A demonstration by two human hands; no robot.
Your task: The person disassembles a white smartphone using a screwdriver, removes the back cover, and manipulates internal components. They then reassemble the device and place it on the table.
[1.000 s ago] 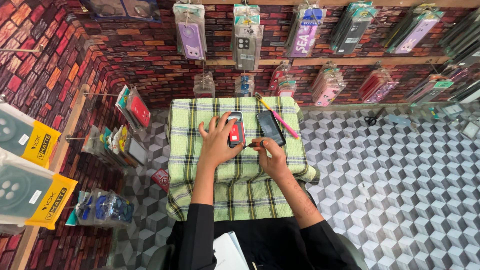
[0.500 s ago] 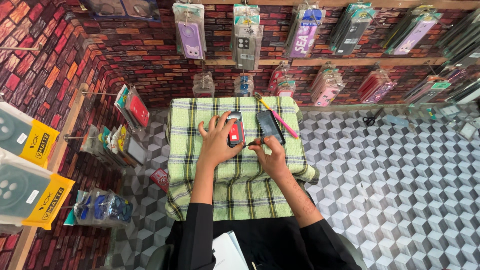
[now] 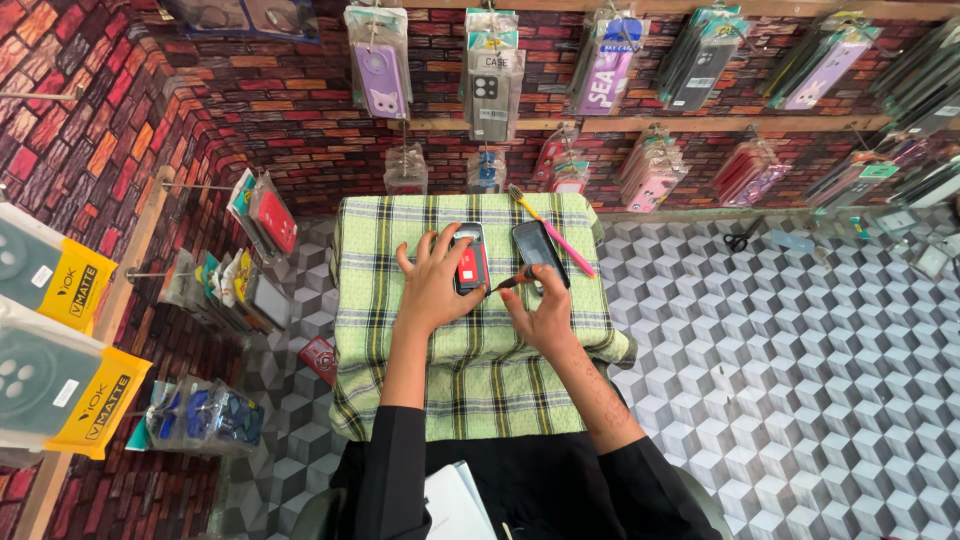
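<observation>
While our left hand (image 3: 432, 285) lies spread, fingers open, pinning one opened phone (image 3: 470, 258) to the checked cloth (image 3: 380, 300), our right hand (image 3: 545, 312) pinches a thin tool (image 3: 508, 283) whose tip meets that phone. A second phone (image 3: 538, 250) and one pink toothbrush (image 3: 550, 230) lie just right.

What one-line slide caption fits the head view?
Left hand steadies a red-backed phone on a green checked cloth while the right hand points a thin tool at it.
</observation>
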